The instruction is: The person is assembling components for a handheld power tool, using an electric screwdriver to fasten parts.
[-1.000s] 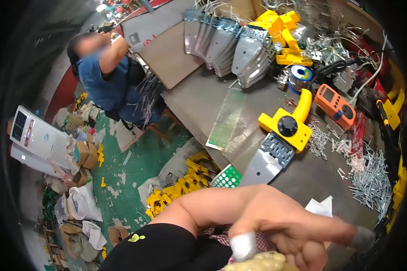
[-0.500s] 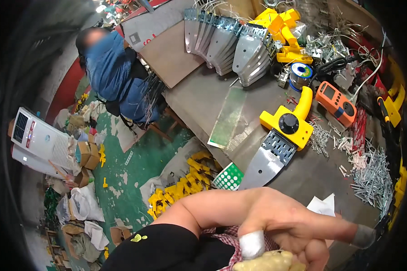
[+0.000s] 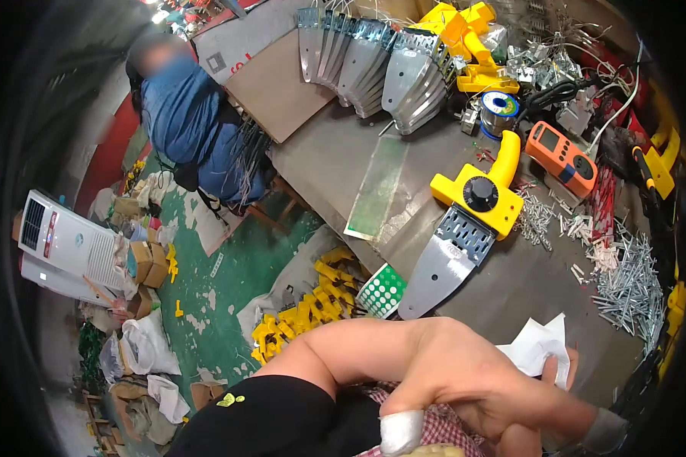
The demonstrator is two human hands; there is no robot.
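My left hand reaches across the lower right, back upward. White tape wraps its thumb and grey tape its index fingertip; these two stand apart with nothing visible between them, while its other fingers are partly hidden. Beyond it, the fingertips of my right hand hold a crumpled white paper; the rest of that hand is covered by the left. On the bench ahead lies a hand-held heating tool, with a yellow handle body, black dial and grey tapered plate. A green sheet with white round stickers touches the bench edge near its tip.
Stacked grey plates, yellow handle shells, a solder spool and an orange meter stand farther back. Loose screws cover the right. Yellow parts are heaped below the bench. A person in blue sits at far left.
My left hand has turned slightly and its thumb has shifted left. My right fingertips have come into sight at the white paper, which has bent upward. The whole view has shifted a little.
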